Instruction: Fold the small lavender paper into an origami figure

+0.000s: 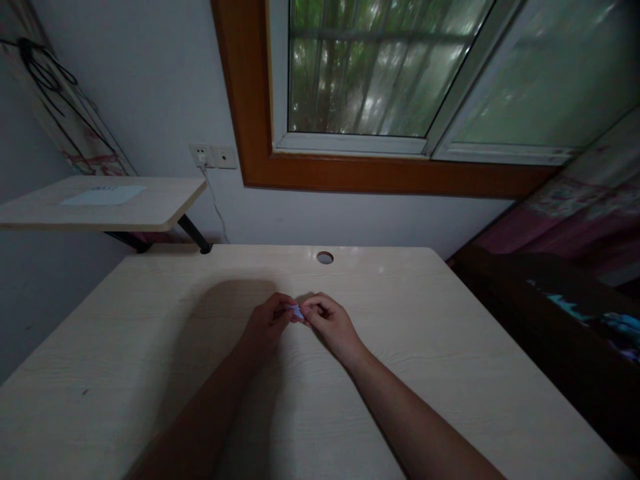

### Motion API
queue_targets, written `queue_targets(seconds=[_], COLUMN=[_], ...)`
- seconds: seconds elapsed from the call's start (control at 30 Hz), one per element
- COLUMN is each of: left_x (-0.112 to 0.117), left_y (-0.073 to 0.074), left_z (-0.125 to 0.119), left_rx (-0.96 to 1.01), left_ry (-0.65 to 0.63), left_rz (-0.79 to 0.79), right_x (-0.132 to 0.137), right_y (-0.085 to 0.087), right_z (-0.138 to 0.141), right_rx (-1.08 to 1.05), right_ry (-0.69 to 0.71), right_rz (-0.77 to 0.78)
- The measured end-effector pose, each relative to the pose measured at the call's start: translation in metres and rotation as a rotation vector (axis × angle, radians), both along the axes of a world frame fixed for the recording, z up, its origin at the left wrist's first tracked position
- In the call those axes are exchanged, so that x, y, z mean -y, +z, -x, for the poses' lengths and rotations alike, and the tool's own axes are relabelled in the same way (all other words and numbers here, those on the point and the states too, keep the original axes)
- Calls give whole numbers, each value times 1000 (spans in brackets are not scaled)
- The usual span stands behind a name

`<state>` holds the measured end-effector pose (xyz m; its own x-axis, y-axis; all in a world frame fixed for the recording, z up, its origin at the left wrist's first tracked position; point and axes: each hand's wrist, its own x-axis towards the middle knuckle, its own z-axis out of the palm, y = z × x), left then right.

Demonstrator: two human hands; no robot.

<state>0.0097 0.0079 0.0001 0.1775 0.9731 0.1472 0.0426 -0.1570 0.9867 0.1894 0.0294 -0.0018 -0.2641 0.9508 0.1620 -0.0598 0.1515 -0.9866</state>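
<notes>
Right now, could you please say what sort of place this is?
Probably a room at home: a pale wood-grain desk below a brown-framed sliding glass window, with a pink-and-white fabric curtain beside it.

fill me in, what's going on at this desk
A person is holding a small pale purple piece between the fingertips of the left hand and right hand, above the desk. It's too small to tell what it is. A sheet of paper lies on the raised shelf to the left.
</notes>
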Motion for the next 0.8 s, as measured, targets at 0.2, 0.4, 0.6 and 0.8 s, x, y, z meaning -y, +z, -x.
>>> queue_targets(seconds=[0.2, 0.4, 0.6, 0.8], left_x=[2, -1, -2, -3], left_y=[7, 2, 1, 1], left_z=[-1, -2, -2, -2], left_rx=[-6, 30, 66, 90], left_ry=[19, 38, 47, 38], left_rz=[8, 62, 83, 81], right_x=[-1, -1, 0, 0], right_y=[-7, -6, -7, -5], right_z=[-2, -3, -3, -2], right_rx=[38, 85, 111, 96], right_ry=[-3, -18, -51, -59], right_rz=[-35, -83, -112, -159])
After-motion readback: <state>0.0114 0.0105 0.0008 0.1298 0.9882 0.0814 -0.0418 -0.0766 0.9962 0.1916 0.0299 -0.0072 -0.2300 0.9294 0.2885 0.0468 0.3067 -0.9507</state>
